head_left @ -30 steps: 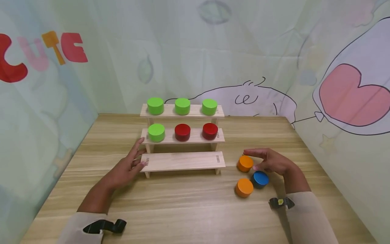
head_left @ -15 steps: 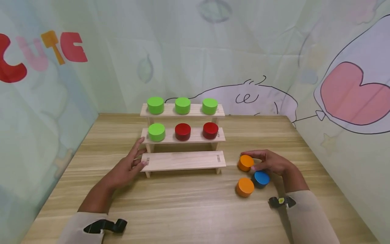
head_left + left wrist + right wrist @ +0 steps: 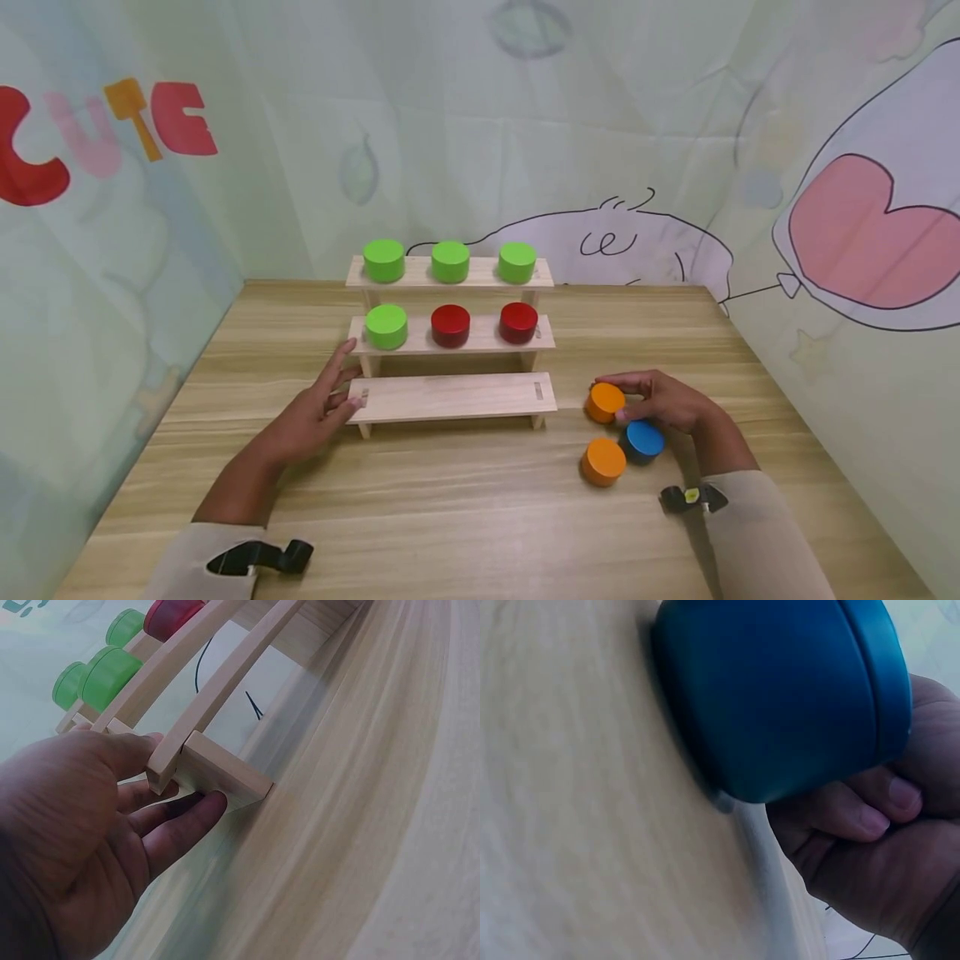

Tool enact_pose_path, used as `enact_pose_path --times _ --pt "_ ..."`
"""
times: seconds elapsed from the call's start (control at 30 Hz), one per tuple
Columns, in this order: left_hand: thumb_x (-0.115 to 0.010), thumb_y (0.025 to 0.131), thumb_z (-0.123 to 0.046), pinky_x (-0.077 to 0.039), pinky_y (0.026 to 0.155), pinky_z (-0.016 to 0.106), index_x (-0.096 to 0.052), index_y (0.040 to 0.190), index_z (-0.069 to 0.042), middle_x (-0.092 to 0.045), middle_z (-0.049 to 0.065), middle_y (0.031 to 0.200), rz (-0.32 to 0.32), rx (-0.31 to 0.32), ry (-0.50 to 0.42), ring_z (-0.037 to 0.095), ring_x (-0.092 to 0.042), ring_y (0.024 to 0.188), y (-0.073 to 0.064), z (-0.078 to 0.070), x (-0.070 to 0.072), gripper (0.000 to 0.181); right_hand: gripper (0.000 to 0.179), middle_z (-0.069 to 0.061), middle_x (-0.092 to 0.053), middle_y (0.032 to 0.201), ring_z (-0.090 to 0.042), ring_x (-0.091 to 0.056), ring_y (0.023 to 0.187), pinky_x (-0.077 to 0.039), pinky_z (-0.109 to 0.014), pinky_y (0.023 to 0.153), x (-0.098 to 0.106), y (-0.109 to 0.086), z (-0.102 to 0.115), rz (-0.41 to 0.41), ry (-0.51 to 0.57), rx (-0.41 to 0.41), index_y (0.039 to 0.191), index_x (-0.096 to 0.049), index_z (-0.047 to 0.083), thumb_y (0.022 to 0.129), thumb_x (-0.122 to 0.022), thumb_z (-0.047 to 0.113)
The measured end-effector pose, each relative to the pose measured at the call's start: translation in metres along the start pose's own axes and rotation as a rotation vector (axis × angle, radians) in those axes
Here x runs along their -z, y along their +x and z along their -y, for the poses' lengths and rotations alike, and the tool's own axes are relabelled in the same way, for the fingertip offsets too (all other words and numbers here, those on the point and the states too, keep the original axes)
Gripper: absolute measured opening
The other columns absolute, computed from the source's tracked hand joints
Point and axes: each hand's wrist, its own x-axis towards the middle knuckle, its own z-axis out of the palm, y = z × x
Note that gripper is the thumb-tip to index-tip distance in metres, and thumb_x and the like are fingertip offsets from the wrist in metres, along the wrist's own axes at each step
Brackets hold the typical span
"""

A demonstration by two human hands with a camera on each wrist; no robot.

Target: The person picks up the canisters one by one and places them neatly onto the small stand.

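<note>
At the table's right, my right hand (image 3: pixel 663 400) pinches an orange disc (image 3: pixel 603 404), index finger along its far side and thumb at its near right. A blue disc (image 3: pixel 641 442) and a second orange disc (image 3: pixel 603 462) lie close in front. In the right wrist view the blue disc (image 3: pixel 780 697) hides the pinched one; curled fingers (image 3: pixel 847 810) show behind. My left hand (image 3: pixel 82 825) holds the left end of a three-step wooden rack (image 3: pixel 450 398): thumb on the lowest plank, other fingers below against its leg (image 3: pixel 225 769), index finger reaching the middle step.
Three green discs (image 3: pixel 450 262) line the top step. On the middle step stand one green disc (image 3: pixel 386 326) and two red discs (image 3: pixel 450 325). The lowest step is bare. Behind the wooden table (image 3: pixel 450 517) hangs a printed cloth (image 3: pixel 300 150).
The right index finger and thumb have come down and in around the far orange disc. The left hand, the rack and the other discs have stayed in place.
</note>
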Motion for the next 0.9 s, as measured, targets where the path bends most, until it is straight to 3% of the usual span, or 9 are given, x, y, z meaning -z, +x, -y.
enact_pose_path --times 0.27,0.47,0.53,0.63,0.73,0.77,0.9 --pt "-0.054 0.116 -0.013 -0.049 0.115 0.064 0.011 0.176 -0.033 -0.031 0.038 0.172 -0.002 -0.013 -0.001 0.057 -0.051 0.148 -0.001 0.000 -0.001 0.091 0.067 -0.020 -0.059 0.161 -0.017 -0.062 0.136 -0.049 -0.016 0.108 -0.001 -0.001 0.001 -0.038 -0.011 0.020 0.159 -0.057 0.006 0.098 -0.083 0.019" --pt "-0.055 0.116 -0.013 -0.050 0.114 0.063 0.011 0.176 -0.034 -0.032 0.037 0.173 -0.005 -0.006 -0.004 0.056 -0.051 0.149 -0.002 0.000 0.000 0.092 0.064 -0.019 -0.055 0.165 -0.040 -0.053 0.150 -0.048 -0.042 0.121 -0.001 -0.003 0.004 -0.104 -0.048 0.025 0.159 -0.059 0.011 0.100 -0.081 0.019" --pt "-0.055 0.115 -0.013 -0.049 0.115 0.062 0.011 0.176 -0.036 -0.031 0.036 0.173 -0.007 -0.002 -0.005 0.055 -0.050 0.150 -0.002 0.000 0.000 0.093 0.063 -0.019 -0.054 0.167 -0.042 -0.051 0.152 -0.050 -0.042 0.120 0.000 -0.004 0.005 -0.141 -0.071 0.020 0.159 -0.059 0.013 0.100 -0.081 0.020" --pt "-0.056 0.115 -0.013 -0.049 0.115 0.062 0.011 0.176 -0.036 -0.031 0.036 0.173 -0.008 -0.001 -0.006 0.055 -0.050 0.150 -0.002 0.001 0.000 0.093 0.062 -0.020 -0.053 0.167 -0.032 -0.070 0.109 -0.058 -0.025 0.090 0.000 -0.006 0.008 -0.193 -0.050 -0.012 0.158 -0.060 0.015 0.100 -0.082 0.020" --pt "-0.056 0.115 -0.013 -0.049 0.115 0.062 0.011 0.176 -0.036 -0.031 0.036 0.174 -0.006 0.000 -0.008 0.055 -0.050 0.150 -0.002 0.001 0.000 0.093 0.063 -0.022 -0.051 0.167 -0.018 -0.049 0.065 -0.044 -0.018 0.061 0.000 -0.008 0.012 -0.236 0.004 -0.042 0.159 -0.058 0.014 0.100 -0.081 0.018" --pt "-0.055 0.116 -0.014 -0.049 0.115 0.062 0.011 0.176 -0.036 -0.031 0.036 0.174 -0.007 0.000 -0.006 0.055 -0.050 0.150 -0.002 0.001 0.000 0.093 0.064 -0.024 -0.050 0.168 -0.018 -0.039 0.058 -0.039 -0.020 0.056 -0.001 -0.009 0.013 -0.248 0.027 -0.049 0.160 -0.057 0.014 0.101 -0.080 0.017" --pt "-0.055 0.116 -0.014 -0.049 0.115 0.062 0.011 0.176 -0.037 -0.031 0.035 0.174 -0.006 0.008 0.001 0.055 -0.050 0.150 -0.002 0.000 0.000 0.093 0.065 -0.025 -0.047 0.169 -0.012 -0.036 0.055 -0.036 -0.020 0.054 -0.002 -0.015 0.021 -0.297 0.070 -0.036 0.163 -0.053 0.012 0.103 -0.077 0.014"
